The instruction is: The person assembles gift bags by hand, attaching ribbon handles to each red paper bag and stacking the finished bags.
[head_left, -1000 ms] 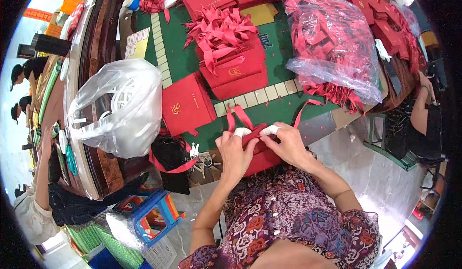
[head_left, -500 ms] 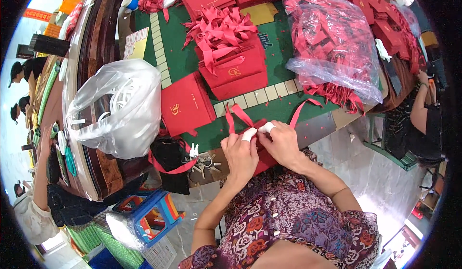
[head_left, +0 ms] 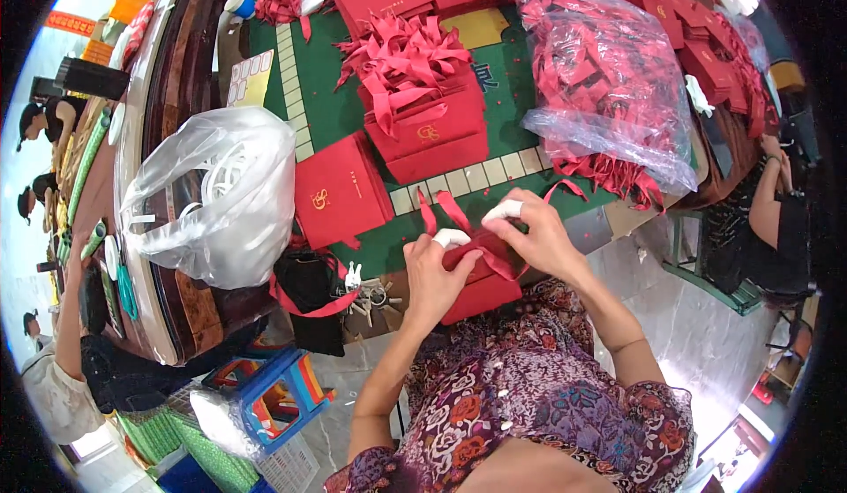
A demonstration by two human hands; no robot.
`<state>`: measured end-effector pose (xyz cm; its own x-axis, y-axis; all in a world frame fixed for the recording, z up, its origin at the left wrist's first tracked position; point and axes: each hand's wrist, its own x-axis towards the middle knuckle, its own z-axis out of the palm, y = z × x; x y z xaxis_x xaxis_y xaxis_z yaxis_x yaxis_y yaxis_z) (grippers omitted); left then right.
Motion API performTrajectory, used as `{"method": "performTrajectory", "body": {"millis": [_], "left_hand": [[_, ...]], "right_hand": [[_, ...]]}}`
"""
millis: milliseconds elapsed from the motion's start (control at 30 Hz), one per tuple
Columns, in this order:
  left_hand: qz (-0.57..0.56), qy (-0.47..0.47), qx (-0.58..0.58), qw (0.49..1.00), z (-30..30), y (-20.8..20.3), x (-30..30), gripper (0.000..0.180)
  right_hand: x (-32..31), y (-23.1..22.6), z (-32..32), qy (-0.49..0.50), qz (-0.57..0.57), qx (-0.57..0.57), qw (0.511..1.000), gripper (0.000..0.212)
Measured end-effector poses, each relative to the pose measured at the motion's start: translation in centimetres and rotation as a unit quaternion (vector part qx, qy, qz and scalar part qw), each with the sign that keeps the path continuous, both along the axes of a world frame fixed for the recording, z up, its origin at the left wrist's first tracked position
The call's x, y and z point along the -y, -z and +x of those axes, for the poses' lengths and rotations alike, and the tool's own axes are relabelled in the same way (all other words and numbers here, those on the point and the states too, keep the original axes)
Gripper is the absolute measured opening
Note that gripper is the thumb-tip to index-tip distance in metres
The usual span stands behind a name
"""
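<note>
Pinches the red bag [head_left: 485,302], just below both grips, by its edge with the left hand [head_left: 432,272]; cannot tell the grip of the right hand [head_left: 540,234]

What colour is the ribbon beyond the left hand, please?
The ribbon is red, clearest in head view.

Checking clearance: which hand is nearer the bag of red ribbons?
Right. The right hand is below the left end of the bag in view; the left hand is farther left and lower.
</note>
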<state>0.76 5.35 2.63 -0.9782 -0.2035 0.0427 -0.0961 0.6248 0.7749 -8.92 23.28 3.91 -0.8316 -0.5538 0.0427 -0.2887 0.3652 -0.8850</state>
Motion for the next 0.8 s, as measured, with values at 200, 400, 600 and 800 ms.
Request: {"method": "performTrajectory", "body": {"millis": [200,400,600,800], "left_hand": [[-0.173,0.064,-0.166,0.969,0.5,0.7,-1.1,0.019],[-0.169,0.081,-0.205,0.961,0.1,0.7,-0.9,0.018],[-0.112,0.126,-0.155,0.973,0.1,0.6,-1.3,0.021],[-0.093,0.029,-0.048,0.994,-0.7,1.7,0.6,0.026]], "right_hand": [[-0.3,0.6,-2.6,-0.198,0.108,0.009,0.974,0.027],[0.8,3.0,-4.1,-0.208,-0.02,0.311,0.927,0.021],[2.2,4.0,-3.4,0.042,-0.016,0.169,0.985,0.022],[-2.3,1.6,-3.3,-0.019,0.066,-0.072,0.995,0.018]]}}
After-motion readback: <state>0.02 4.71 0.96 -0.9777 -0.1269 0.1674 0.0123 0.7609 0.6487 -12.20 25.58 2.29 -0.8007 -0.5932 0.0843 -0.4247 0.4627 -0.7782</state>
